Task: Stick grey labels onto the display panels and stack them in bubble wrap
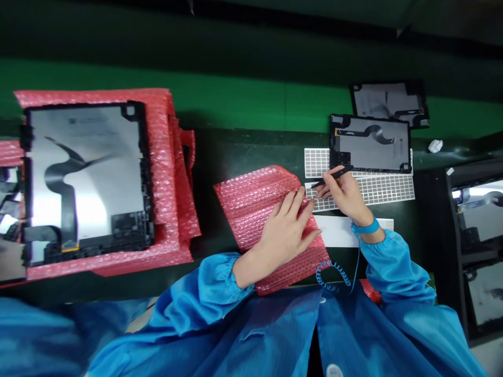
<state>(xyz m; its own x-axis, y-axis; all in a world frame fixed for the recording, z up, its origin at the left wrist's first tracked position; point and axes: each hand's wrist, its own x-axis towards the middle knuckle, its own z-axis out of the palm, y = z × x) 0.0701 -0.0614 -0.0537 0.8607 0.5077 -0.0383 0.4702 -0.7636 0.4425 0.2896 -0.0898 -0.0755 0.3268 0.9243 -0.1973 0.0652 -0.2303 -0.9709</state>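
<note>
Over at left, a big panel point(104, 188) lies on pink wrap point(162, 173); upper right, two panels point(359, 149) overlap, crumpled paper point(435, 146) near them; right edge, a dark rack point(455, 235)!

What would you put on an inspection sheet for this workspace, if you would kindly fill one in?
Surface: dark green bench, with some glare.
Job's things: red bubble wrap under the left hand; black tool in the right; gridded label sheet beneath that hand.
Clutter: crumpled white scrap at right.
Hands: left hand spread flat on the wrap; right hand pinching the tool.
Cables: blue cord, partly coiled, from the right wrist's blue strap.
Surroundings: large panel on stacked red wrap at left; dark rack holding panels at right.
</note>
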